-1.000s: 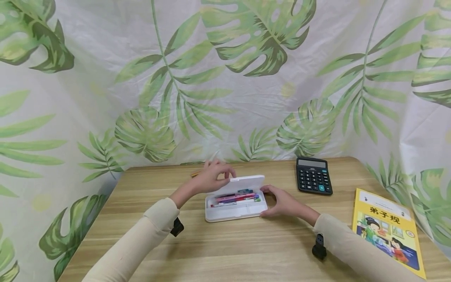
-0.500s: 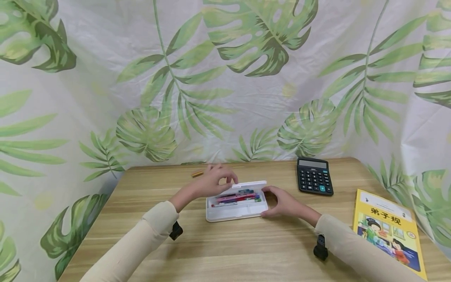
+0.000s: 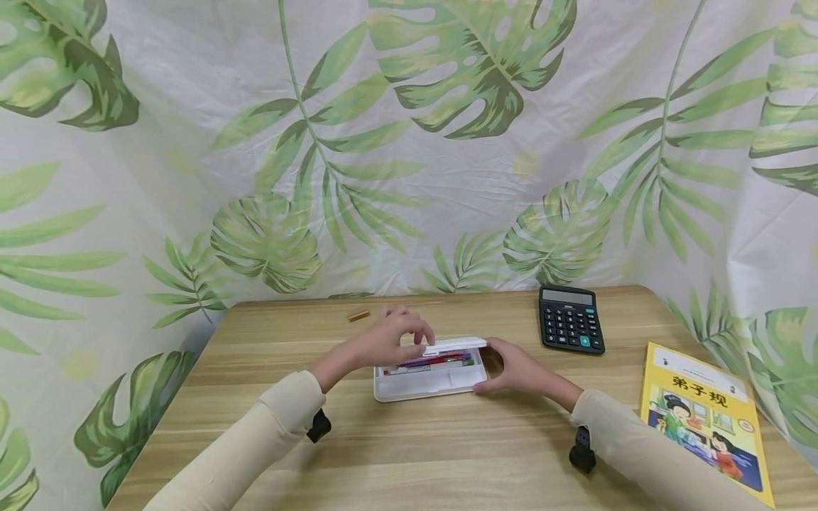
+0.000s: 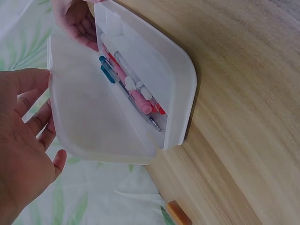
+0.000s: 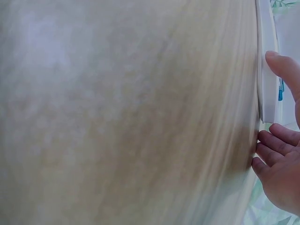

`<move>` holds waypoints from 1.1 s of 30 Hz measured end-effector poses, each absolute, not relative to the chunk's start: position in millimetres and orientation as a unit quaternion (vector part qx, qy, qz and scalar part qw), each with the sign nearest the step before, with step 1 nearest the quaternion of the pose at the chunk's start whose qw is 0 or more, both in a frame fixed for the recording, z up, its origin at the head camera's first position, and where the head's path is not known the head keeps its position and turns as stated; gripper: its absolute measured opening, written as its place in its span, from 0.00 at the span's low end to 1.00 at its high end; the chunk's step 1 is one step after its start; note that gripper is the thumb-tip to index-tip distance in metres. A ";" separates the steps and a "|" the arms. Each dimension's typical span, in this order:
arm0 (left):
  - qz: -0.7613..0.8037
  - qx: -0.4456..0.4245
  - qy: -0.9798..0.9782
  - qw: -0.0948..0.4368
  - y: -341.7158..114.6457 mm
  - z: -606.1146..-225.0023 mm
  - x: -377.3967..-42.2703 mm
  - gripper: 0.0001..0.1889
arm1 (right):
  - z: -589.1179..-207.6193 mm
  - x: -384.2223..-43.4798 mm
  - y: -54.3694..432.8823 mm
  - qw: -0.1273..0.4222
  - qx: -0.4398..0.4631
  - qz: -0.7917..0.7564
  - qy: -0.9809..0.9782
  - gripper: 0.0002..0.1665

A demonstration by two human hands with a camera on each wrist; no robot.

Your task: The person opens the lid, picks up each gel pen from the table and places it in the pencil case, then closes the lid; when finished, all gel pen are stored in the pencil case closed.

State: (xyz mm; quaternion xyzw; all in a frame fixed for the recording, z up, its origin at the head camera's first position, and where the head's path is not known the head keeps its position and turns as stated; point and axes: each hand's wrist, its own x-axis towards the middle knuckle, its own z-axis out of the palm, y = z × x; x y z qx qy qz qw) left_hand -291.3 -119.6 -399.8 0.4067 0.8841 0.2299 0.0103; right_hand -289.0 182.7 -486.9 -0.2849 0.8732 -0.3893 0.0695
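A white pencil case [image 3: 409, 387] lies on the table with its lid [image 3: 456, 345] tilted partly down over it. Several pens [image 4: 126, 82], pink, red, clear and teal-capped, lie in its rear compartment. The thumb and fingers of my left hand [image 3: 393, 339] pinch the lid's free edge; in the left wrist view, that hand [image 4: 23, 126] is at the rim and some fingertips are hidden there. My right hand [image 3: 516, 367] grips the case's right end, thumb at the front and fingers behind. The right wrist view shows this hand [image 5: 281, 159] against the case's side wall [image 5: 267, 70].
Behind my left hand lies a small orange-brown block [image 3: 358, 315]. A black calculator [image 3: 570, 319] stands at the back right, and a yellow picture book [image 3: 706, 419] lies at the right edge of the wooden table [image 3: 409, 454]. A leaf-print cloth [image 3: 460, 177] hangs behind.
My left hand has brought the lid down and forward from nearly upright, covering more of the pens. The orange-brown block shows more fully. My right hand stays at the case's end.
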 end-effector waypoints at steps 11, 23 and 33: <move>0.215 0.422 0.881 -0.001 -117.1 -414.4 -286.8 0.06 | -484.8 -286.4 182.1 0.068 -0.281 -0.387 0.876 0.52; 0.202 0.433 0.879 -0.001 -112.7 -424.3 -279.7 0.07 | -483.3 -285.6 183.0 0.071 -0.267 -0.377 0.884 0.51; 0.181 0.428 0.885 0.009 -110.2 -436.0 -277.1 0.09 | -484.9 -286.0 183.3 0.072 -0.272 -0.370 0.885 0.50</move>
